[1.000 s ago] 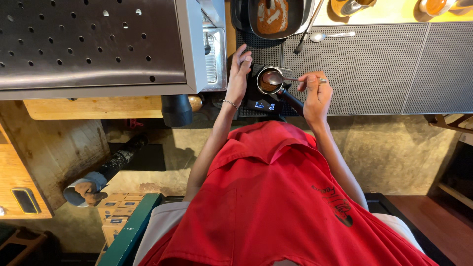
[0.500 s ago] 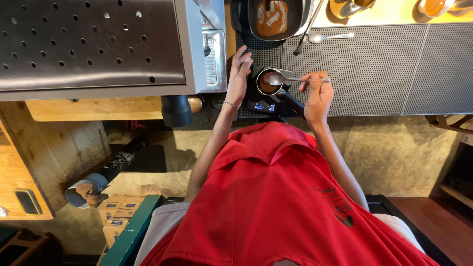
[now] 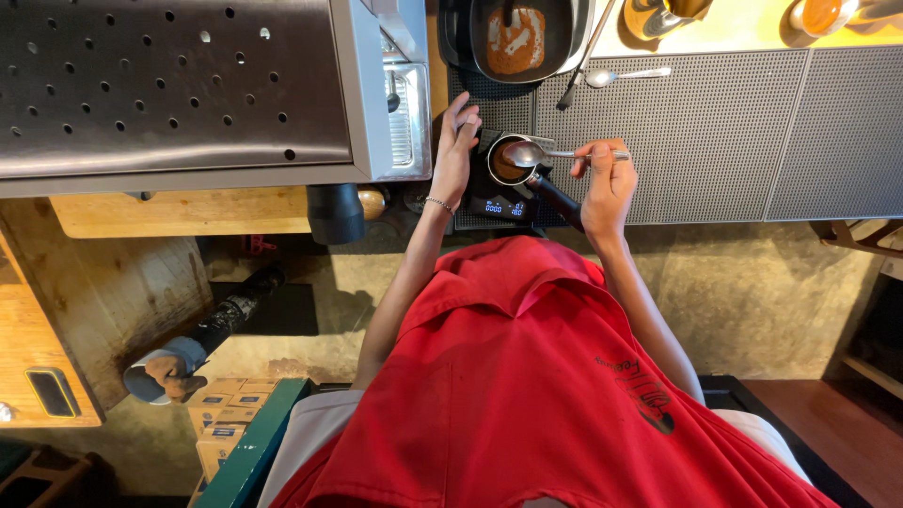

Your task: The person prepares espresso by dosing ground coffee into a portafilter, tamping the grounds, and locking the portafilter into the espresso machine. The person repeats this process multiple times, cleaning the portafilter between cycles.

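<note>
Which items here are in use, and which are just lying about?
In use: right hand, spoon, portafilter, scale, left hand.
Lying about: second spoon, dark tray, espresso machine, cardboard boxes.

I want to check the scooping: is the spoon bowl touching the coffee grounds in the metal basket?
Cannot tell. In the head view the spoon, held by the right hand, overlaps the rim of the portafilter basket from above, so any gap or contact stays hidden.
</note>
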